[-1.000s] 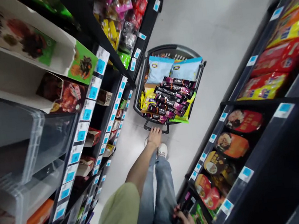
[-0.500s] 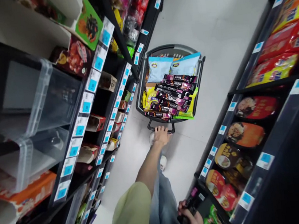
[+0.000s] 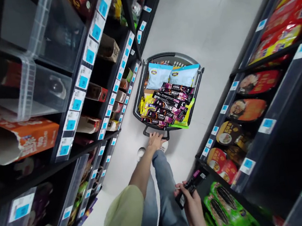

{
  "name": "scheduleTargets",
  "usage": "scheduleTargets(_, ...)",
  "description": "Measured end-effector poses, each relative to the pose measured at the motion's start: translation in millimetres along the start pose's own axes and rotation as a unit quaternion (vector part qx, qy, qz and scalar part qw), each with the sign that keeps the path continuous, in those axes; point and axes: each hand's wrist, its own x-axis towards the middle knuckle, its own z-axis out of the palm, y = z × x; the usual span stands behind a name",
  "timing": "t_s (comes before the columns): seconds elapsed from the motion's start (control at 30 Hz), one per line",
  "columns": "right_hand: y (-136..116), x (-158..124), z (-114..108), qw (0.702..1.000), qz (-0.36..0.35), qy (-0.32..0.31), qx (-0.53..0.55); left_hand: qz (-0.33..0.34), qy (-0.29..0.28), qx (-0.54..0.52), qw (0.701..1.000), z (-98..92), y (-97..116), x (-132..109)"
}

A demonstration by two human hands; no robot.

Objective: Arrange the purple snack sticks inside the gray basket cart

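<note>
The scene is viewed by a single head-worn camera, faced forward and steeply down onto the pale grey floor [image 3: 225, 25]. The black plastic basket with a rounded rim [image 3: 179, 56] is seen from above; the dark shelving with white-and-blue labels [image 3: 82, 77] is caught nearer, at picture left.

Right hand [image 3: 190, 196]: farther forward, more of its black packet [image 3: 192, 187] showing.
Right shoe [image 3: 164, 146]: nearer the basket handle [image 3: 167, 136] than 0.5 seconds ago.
Green packs [image 3: 227, 208]: more in sight.
</note>
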Motion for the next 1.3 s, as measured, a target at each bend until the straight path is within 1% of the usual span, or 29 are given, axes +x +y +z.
scheduleTargets(0.1, 14, -11, -2, 1.0, 0.008, 0.004, 0.02, -0.002, -0.023, 0.008, 1.0, 21.0, -5, -36)
scheduleTargets(0.2, 35, -22, -4, 1.0, -0.006, 0.01, 0.028, -0.011, -0.035, 0.019, 0.999, 44.0, -7, -71)
scheduleTargets(0.27, 55, -31, -5, 0.999, -0.02, 0.007, 0.049, -0.022, -0.035, 0.024, 0.999, 61.5, -8, -93)
scheduleTargets(0.4, 106, -56, -7, 0.994, -0.022, -0.015, 0.109, -0.038, -0.025, 0.03, 0.999, 96.5, -12, -135)
scheduleTargets(0.5, 140, -73, -8, 0.992, -0.023, -0.026, 0.123, -0.032, -0.025, 0.03, 0.999, 116.6, -20, -165)
scheduleTargets(0.57, 156, -82, -9, 0.993, -0.025, -0.025, 0.114, -0.02, -0.029, 0.028, 0.999, 127.1, -26, -185)
scheduleTargets(0.63, 167, -89, -12, 0.996, -0.019, -0.014, 0.083, -0.013, -0.034, 0.025, 0.999, 137.4, -31, -204)
scheduleTargets(0.73, 177, -95, -18, 1.0, -0.008, -0.004, 0.014, -0.024, -0.036, 0.023, 0.999, 155.6, -35, -227)
scheduleTargets(0.8, 183, -98, -25, 1.0, -0.011, -0.005, -0.015, -0.035, -0.037, 0.025, 0.998, 170.0, -37, -239)
scheduleTargets(0.9, 196, -96, -38, 0.999, -0.014, -0.019, -0.046, -0.041, -0.037, 0.032, 0.998, 192.9, -43, -253)
scheduleTargets(1.0, 213, -83, -52, 0.993, -0.008, -0.071, -0.09, -0.031, -0.031, 0.042, 0.998, 213.7, -53, -266)
scheduleTargets(1.07, 224, -70, -60, 0.989, -0.02, -0.102, -0.102, -0.019, -0.021, 0.047, 0.998, 225.1, -57, -276)
scheduleTargets(1.2, 240, -48, -68, 0.981, -0.056, -0.15, -0.113, -0.021, 0.003, 0.054, 0.998, 241.0, -57, -295)
scheduleTargets(1.3, 247, -43, -72, 0.975, -0.073, -0.186, -0.097, -0.024, 0.012, 0.059, 0.998, 245.9, -55, -305)
